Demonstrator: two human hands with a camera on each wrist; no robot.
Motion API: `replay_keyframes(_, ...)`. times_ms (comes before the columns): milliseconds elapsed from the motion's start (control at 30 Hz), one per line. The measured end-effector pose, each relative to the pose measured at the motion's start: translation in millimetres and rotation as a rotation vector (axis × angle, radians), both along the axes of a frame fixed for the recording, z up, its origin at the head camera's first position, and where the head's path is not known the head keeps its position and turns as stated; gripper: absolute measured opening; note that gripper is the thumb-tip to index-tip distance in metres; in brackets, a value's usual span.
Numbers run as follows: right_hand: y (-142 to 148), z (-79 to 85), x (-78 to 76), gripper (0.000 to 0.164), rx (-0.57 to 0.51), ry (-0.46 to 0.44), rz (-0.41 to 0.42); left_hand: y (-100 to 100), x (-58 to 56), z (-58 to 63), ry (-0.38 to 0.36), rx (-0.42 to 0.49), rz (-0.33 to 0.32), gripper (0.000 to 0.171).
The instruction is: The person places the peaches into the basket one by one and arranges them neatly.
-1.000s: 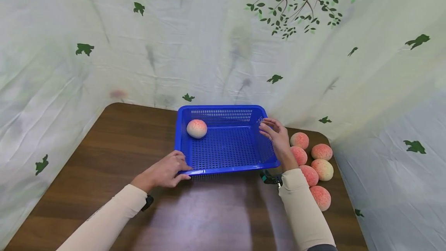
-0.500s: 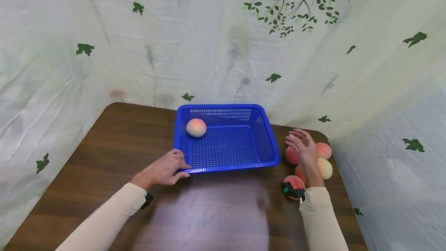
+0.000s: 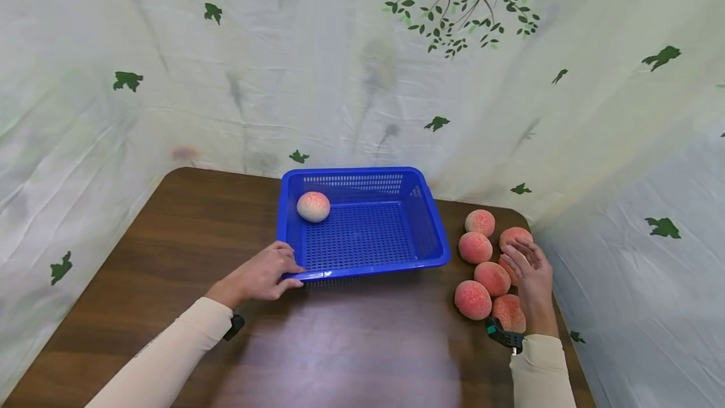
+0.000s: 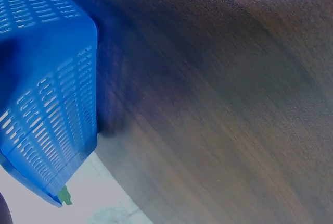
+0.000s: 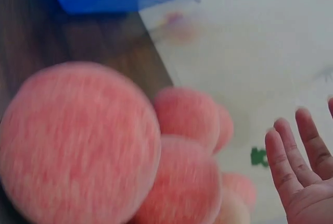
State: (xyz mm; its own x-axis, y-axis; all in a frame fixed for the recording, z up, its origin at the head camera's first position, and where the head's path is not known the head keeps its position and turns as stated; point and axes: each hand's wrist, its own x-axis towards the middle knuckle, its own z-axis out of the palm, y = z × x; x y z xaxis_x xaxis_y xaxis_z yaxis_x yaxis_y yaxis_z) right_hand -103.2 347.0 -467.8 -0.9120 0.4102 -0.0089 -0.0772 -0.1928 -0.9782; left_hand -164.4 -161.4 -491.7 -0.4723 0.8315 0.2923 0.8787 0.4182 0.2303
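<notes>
A blue plastic basket (image 3: 370,266) with slotted walls stands at the table's middle back. One pale pink peach (image 3: 313,206) lies in its back left part. At the near left corner my left hand (image 3: 262,274) grips the rim, thumb on the outside and fingers over the edge. My right hand (image 3: 535,279) hovers at the outer side of several peaches right of the basket, fingers spread and holding nothing. It partly covers a peach (image 3: 508,267) beneath it. In the right wrist view its fingers (image 5: 307,135) extend apart from the peaches (image 5: 80,146).
The loose peaches stand in a loose cluster near the right table edge, among them a front left peach (image 3: 472,300) and a back peach (image 3: 479,223). A printed cloth (image 3: 340,68) hangs behind the brown wooden table (image 3: 340,345) and along its sides.
My right hand has moved from the basket's right rim out over the peaches to the right. The left hand stays on the rim, and the basket stands where it was.
</notes>
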Motion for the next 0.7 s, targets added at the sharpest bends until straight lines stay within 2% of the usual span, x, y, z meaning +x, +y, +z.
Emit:
replay_keyframes(233,16.9,-12.1,16.1,0.031,-0.027,-0.004,-0.099,-0.3,0.3,0.4,-0.038,-0.013,0.02,0.023)
replay_keyframes(467,29.7,-27.2,30.0,0.043,0.14,-0.214,-0.154,0.7,-0.2,2.7,-0.024,0.003,0.011,0.022)
replay_keyframes(567,32.9,-38.0,35.0,0.044,0.174,-0.239,-0.177,0.9,-0.2,3.1,-0.022,-0.001,0.011,0.022)
replay_keyframes(700,34.5,-52.4,42.9,0.046,0.162,-0.228,-0.18,0.6,0.3,2.2,-0.021,-0.01,0.012,0.023)
